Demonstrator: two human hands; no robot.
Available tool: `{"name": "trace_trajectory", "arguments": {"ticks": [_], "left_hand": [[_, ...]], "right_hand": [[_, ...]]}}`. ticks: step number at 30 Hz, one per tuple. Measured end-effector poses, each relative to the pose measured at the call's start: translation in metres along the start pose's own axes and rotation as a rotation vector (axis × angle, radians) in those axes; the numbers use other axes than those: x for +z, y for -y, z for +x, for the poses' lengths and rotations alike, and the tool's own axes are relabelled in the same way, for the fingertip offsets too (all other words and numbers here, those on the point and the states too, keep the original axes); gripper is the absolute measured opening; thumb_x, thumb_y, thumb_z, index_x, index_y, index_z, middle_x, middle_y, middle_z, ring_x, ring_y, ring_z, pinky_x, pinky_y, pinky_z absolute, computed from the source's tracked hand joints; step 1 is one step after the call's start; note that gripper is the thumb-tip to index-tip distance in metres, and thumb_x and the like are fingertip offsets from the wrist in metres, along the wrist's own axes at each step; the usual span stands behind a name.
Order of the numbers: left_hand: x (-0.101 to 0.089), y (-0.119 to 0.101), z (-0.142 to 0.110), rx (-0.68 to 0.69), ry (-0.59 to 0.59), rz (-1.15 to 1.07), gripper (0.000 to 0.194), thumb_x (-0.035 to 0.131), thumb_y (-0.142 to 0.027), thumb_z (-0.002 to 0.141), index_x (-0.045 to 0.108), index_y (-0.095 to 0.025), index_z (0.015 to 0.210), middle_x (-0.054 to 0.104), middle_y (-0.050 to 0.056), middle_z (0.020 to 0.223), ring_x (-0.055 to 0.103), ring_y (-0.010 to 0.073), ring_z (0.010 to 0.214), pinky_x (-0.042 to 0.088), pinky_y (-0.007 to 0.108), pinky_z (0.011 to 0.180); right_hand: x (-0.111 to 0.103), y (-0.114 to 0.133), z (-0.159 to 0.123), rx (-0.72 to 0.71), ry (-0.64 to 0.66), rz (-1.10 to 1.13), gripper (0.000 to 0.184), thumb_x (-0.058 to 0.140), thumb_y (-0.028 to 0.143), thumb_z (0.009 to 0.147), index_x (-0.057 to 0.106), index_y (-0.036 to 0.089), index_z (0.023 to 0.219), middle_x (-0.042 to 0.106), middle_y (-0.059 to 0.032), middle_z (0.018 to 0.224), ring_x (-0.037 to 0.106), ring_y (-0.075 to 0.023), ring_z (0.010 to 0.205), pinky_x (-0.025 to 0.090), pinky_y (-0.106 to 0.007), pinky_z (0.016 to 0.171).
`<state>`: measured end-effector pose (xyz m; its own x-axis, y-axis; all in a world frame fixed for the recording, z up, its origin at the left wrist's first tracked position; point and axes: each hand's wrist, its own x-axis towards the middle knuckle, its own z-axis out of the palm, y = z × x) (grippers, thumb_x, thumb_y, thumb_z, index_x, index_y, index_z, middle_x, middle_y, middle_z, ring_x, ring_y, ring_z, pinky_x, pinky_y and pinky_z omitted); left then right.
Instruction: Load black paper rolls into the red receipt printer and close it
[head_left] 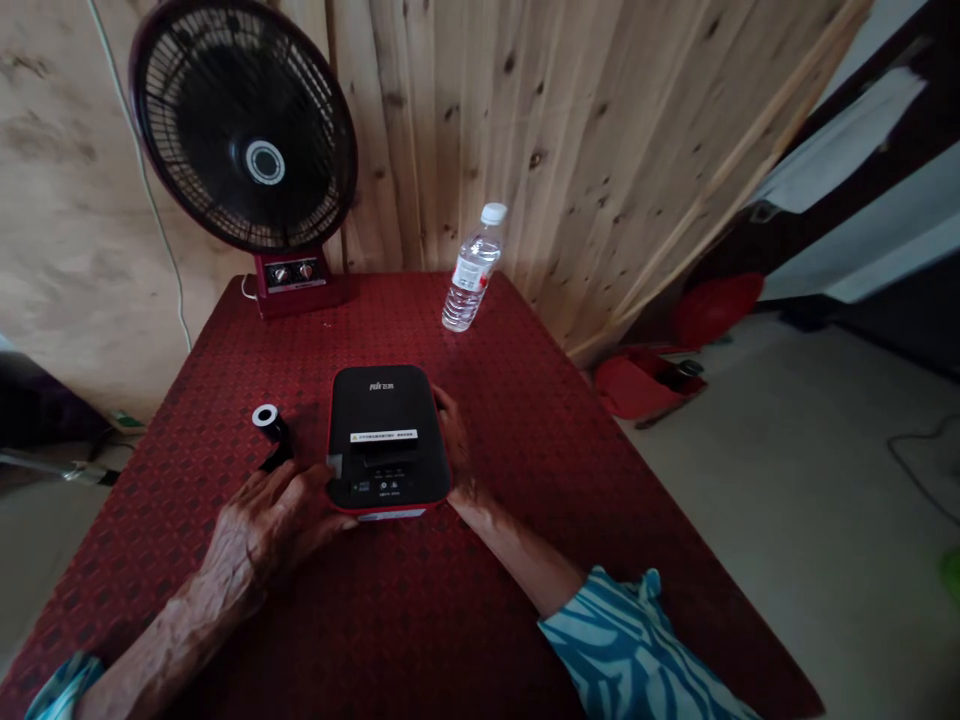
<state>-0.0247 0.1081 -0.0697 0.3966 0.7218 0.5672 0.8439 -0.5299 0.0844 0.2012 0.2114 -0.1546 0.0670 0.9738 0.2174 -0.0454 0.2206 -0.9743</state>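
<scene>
A flat black device with a red edge (390, 415) and rounded corners lies in front of me, with a white label strip and small printed symbols on its top. My right hand (455, 440) is wrapped round its right side, some fingers hidden behind it. At its near left corner, my left hand (274, 510) has finger and thumb closed on the edge. A small grey patch (335, 466) shows on the device beside those fingertips. Left of the device stands a roll of black tape (267, 420) with a pale core; a dark strip runs from it towards my left hand.
A dark red fan (300, 285) stands at the back left of the red patterned table (517, 400). Near the back right edge is a clear water bottle (472, 270). A wooden wall rises behind. On the floor at right sits a red open container (637, 385).
</scene>
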Motion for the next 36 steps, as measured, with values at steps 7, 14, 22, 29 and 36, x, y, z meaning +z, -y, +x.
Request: {"name": "trace_trajectory", "arguments": {"ticks": [7, 14, 22, 29, 36], "left_hand": [[0.006, 0.01, -0.006, -0.002, 0.043, -0.023, 0.039, 0.061, -0.05, 0.089, 0.055, -0.023, 0.117, 0.07, 0.004, 0.094, 0.071, 0.0194, 0.077, 0.055, 0.029, 0.068], [0.01, 0.015, -0.003, 0.024, 0.004, -0.055, 0.038, 0.059, -0.052, 0.089, 0.057, -0.022, 0.112, 0.07, 0.006, 0.09, 0.071, 0.0199, 0.076, 0.057, 0.029, 0.065], [0.0, 0.008, 0.002, -0.083, 0.067, -0.273, 0.037, 0.063, -0.05, 0.087, 0.055, -0.024, 0.111, 0.072, 0.003, 0.091, 0.072, 0.0202, 0.079, 0.056, 0.028, 0.069], [-0.019, 0.003, 0.037, -0.777, 0.342, -0.753, 0.049, 0.055, -0.062, 0.082, 0.052, -0.019, 0.107, 0.071, 0.003, 0.074, 0.066, 0.0189, 0.06, 0.049, 0.028, 0.054], [-0.02, 0.011, 0.057, -0.895, 0.566, -0.882, 0.065, 0.059, -0.058, 0.078, 0.048, -0.015, 0.126, 0.056, -0.006, 0.049, 0.049, 0.0132, 0.042, 0.032, 0.023, 0.043]], "right_hand": [[0.001, 0.005, 0.0, -0.022, -0.046, 0.011, 0.042, 0.048, 0.053, 0.089, 0.063, 0.032, 0.121, 0.064, -0.0003, 0.129, 0.054, -0.0249, 0.126, 0.038, -0.047, 0.112], [0.005, 0.003, 0.001, 0.012, -0.067, 0.059, 0.042, 0.05, 0.054, 0.087, 0.064, 0.03, 0.118, 0.064, -0.0021, 0.127, 0.056, -0.0252, 0.124, 0.039, -0.048, 0.11], [0.004, 0.005, 0.002, 0.027, -0.023, 0.076, 0.044, 0.049, 0.054, 0.088, 0.062, 0.029, 0.122, 0.062, -0.0028, 0.131, 0.053, -0.0252, 0.127, 0.038, -0.048, 0.112], [0.003, 0.012, 0.001, -0.042, 0.013, 0.059, 0.045, 0.045, 0.053, 0.09, 0.061, 0.028, 0.123, 0.062, -0.0038, 0.13, 0.054, -0.0246, 0.125, 0.039, -0.046, 0.111], [0.002, 0.011, 0.001, -0.065, 0.018, 0.034, 0.043, 0.043, 0.052, 0.092, 0.06, 0.03, 0.124, 0.061, -0.0043, 0.131, 0.054, -0.0239, 0.126, 0.038, -0.046, 0.112]]}}
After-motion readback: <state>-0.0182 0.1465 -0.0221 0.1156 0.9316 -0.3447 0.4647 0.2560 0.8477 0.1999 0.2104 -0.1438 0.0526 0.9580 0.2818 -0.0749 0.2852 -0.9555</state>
